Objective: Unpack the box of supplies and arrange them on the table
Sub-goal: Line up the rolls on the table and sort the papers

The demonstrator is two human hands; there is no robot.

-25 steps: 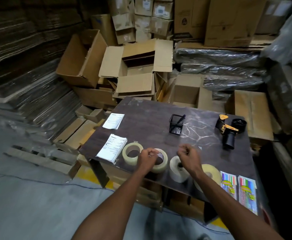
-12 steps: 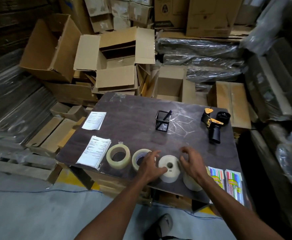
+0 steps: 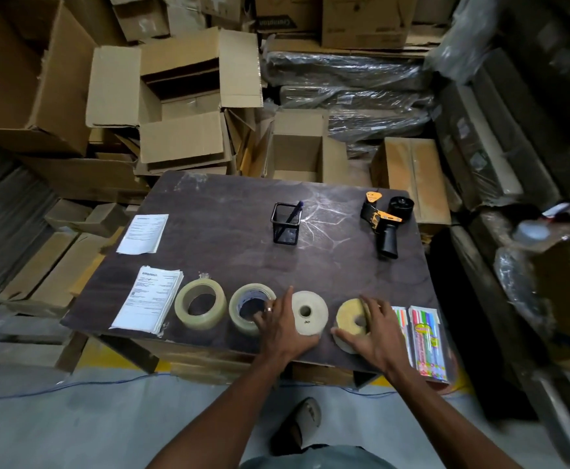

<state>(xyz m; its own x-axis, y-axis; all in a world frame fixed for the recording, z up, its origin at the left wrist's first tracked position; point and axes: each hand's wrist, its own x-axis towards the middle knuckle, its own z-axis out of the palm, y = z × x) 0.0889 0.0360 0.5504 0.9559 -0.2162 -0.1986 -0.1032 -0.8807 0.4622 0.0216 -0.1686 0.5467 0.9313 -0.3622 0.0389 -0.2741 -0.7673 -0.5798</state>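
Along the near edge of the dark table [image 3: 229,231] stands a row of rolls: a clear tape roll [image 3: 200,309], a second tape roll [image 3: 248,308], a white roll [image 3: 309,313] and a yellowish roll [image 3: 349,311]. My left hand [image 3: 282,328] lies flat with fingers apart between the second tape roll and the white roll, touching both. My right hand [image 3: 373,330] covers the yellowish roll, thumb round its near left edge. Two marker packs [image 3: 425,343] lie to the right of it.
A paper stack [image 3: 150,299] and a single sheet [image 3: 143,233] lie at the left. A mesh pen holder [image 3: 286,223] with a pen and a tape dispenser [image 3: 383,220] stand farther back. Open cardboard boxes [image 3: 182,96] crowd behind the table; wrapped bundles are at the right.
The view has come closer and shifted. My left hand went from the second tape roll to beside the white roll. My right hand left the white roll and settled on the yellowish roll.
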